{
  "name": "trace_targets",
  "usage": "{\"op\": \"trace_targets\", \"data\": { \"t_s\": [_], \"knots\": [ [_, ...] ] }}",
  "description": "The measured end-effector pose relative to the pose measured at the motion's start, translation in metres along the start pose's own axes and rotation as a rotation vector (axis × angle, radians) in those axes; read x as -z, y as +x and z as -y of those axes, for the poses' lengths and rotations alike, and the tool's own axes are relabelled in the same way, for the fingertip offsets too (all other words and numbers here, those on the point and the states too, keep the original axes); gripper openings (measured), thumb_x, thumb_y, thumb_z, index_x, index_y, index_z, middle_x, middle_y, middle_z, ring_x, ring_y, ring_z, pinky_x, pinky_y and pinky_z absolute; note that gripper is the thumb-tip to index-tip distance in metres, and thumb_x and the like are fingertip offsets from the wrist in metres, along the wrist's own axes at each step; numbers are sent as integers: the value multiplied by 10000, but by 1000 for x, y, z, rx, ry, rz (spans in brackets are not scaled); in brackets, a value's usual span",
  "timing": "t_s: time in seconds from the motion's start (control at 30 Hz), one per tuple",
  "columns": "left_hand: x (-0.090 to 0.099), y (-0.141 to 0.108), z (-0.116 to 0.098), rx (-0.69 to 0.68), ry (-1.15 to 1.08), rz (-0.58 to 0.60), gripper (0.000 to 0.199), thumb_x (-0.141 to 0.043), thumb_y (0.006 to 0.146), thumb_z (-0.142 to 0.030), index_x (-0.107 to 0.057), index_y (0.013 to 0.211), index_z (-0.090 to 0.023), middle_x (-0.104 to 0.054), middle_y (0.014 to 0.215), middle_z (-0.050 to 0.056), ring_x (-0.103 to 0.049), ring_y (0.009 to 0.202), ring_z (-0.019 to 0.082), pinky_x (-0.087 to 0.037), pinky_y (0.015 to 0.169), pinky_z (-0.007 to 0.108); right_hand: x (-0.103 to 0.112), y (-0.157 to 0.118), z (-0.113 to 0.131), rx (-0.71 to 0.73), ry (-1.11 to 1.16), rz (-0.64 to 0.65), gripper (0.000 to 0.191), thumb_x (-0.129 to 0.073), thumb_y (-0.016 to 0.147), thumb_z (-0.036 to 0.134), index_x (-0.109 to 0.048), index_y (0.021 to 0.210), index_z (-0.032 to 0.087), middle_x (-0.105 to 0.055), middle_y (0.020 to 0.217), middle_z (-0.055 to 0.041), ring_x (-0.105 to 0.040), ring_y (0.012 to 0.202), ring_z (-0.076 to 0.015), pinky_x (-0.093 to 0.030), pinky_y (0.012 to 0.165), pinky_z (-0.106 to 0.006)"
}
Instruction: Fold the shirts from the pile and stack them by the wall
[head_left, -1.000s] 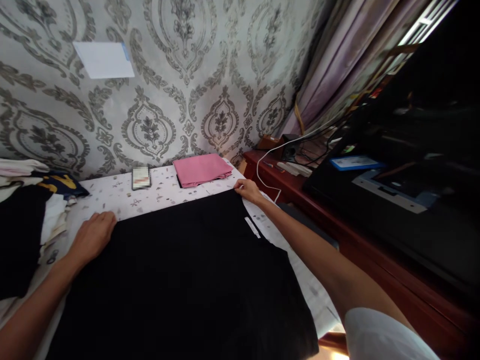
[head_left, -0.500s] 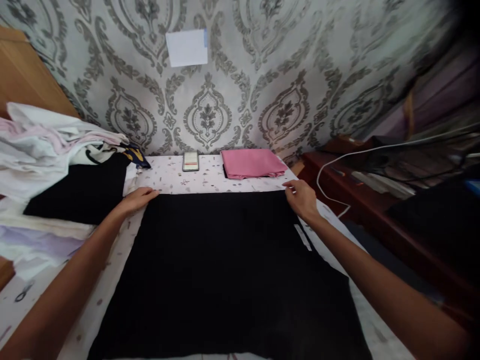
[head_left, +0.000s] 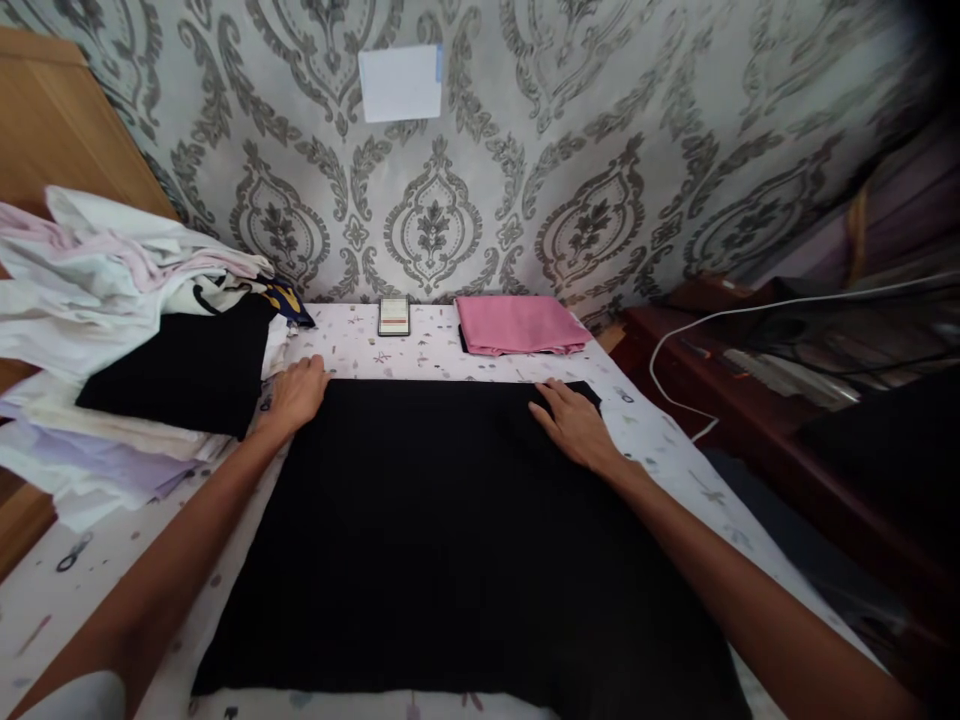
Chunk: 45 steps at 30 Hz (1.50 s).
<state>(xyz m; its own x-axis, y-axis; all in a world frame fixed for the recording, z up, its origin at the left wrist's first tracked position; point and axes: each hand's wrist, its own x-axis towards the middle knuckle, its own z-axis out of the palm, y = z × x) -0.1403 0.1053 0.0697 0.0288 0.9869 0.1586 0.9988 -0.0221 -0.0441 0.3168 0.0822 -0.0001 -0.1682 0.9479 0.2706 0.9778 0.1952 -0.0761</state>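
A black cloth (head_left: 442,540) lies spread flat over the white patterned sheet, its far edge straight. At its far left corner rests my left hand (head_left: 300,388), the fingertips on the cloth's edge; whether they pinch the fabric is hard to make out. My right hand (head_left: 576,425) lies on the cloth near the far right corner, palm down with the fingers apart. Beyond the far edge sit a folded pink cloth (head_left: 521,324), with something black under it, and a small phone-like device (head_left: 394,317).
White and pink clothes (head_left: 112,290) are heaped at the left, with a folded black garment (head_left: 184,375) among them. A white cable (head_left: 675,340) curves over the dark red furniture (head_left: 750,430) at right. Patterned wall behind.
My right hand has let go of the far right corner and moved left and nearer onto the cloth, fingers spreading. The white label at the right edge no longer shows. The view has shifted slightly.
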Motion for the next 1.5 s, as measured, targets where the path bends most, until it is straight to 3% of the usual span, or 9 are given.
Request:
{"op": "trace_targets", "data": {
  "t_s": [0.13, 0.27, 0.47, 0.7, 0.87, 1.03, 1.13, 1.27, 1.5],
  "knots": [
    [2, -20, -38, -251, -88, -64, 411, -349, 1008, -305, -530, 1326, -118, -601, 1353, 203, -540, 1286, 315, -400, 1074, 463, 2, -1, 4, 1, -28, -11, 574, -298, 1016, 465, -539, 1424, 140, -511, 1495, -178, -486, 1380, -325, -394, 1136, -515],
    [-11, -34, -67, -496, -245, 97, 630, -308, 1019, -514, -347, 1522, -137, -328, 1627, 166, -268, 1521, 271, -241, 1221, 451, 2, -2, 4, 17, -42, -11, 567, -280, 1021, 462, -540, 1429, 166, -521, 1489, -156, -478, 1389, -309, -403, 1129, -507],
    [-21, -31, -24, -212, -108, 211, 847, -262, 966, -661, -280, 1559, -55, -212, 1651, 209, -140, 1550, 326, -183, 1226, 561, -2, 0, 1, 20, -21, -9, 564, -294, 1020, 479, -532, 1437, 185, -510, 1504, -155, -444, 1417, -317, -407, 1121, -528],
    [-32, -33, 6, -156, -87, 154, 855, -247, 929, -607, -304, 1549, -22, -249, 1644, 200, -158, 1543, 361, -250, 1189, 600, 15, -1, 3, -99, 400, -60, 506, -378, 983, 492, -619, 1321, 202, -606, 1408, -136, -505, 1364, -294, -372, 1150, -514],
    [-41, -32, 8, -167, -161, 97, 875, -267, 879, -619, -318, 1553, -64, -304, 1626, 203, -209, 1525, 387, -270, 1173, 614, 34, -13, -23, -404, 826, -351, 512, -296, 973, 525, -641, 1155, 193, -711, 1147, -124, -671, 1059, -235, -558, 868, -398],
    [-26, -30, 2, -163, -172, 58, 808, -280, 867, -668, -340, 1550, -239, -447, 1563, 143, -286, 1485, 439, -259, 1122, 715, 45, -39, -37, -503, 691, -220, 319, -509, 880, 471, -666, 854, 194, -664, 741, -34, -605, 706, -185, -479, 641, -302],
    [-3, -32, -24, -256, -158, 28, 746, -294, 867, -648, -379, 1515, -288, -518, 1514, 90, -375, 1432, 443, -274, 1129, 689, 50, -48, -29, -495, 624, -163, 175, -635, 814, 378, -673, 804, 207, -623, 682, -1, -562, 678, -172, -447, 681, -306],
    [30, -42, -95, -529, -290, 148, 603, -356, 914, -559, -532, 1378, -215, -600, 1402, 128, -558, 1269, 351, -433, 1071, 498, 61, -51, -5, -415, 390, -140, 194, -623, 855, 316, -682, 1002, 203, -646, 948, -67, -596, 867, -215, -469, 796, -351],
    [29, -44, -208, -726, -513, 240, 378, -537, 907, -383, -545, 1246, -215, -660, 1171, 96, -607, 1110, 281, -489, 944, 422, 75, -61, 45, 144, 331, 38, 422, -705, 858, 418, -623, 1211, 202, -609, 1189, -114, -566, 1057, -277, -476, 934, -443]
  ]
}}
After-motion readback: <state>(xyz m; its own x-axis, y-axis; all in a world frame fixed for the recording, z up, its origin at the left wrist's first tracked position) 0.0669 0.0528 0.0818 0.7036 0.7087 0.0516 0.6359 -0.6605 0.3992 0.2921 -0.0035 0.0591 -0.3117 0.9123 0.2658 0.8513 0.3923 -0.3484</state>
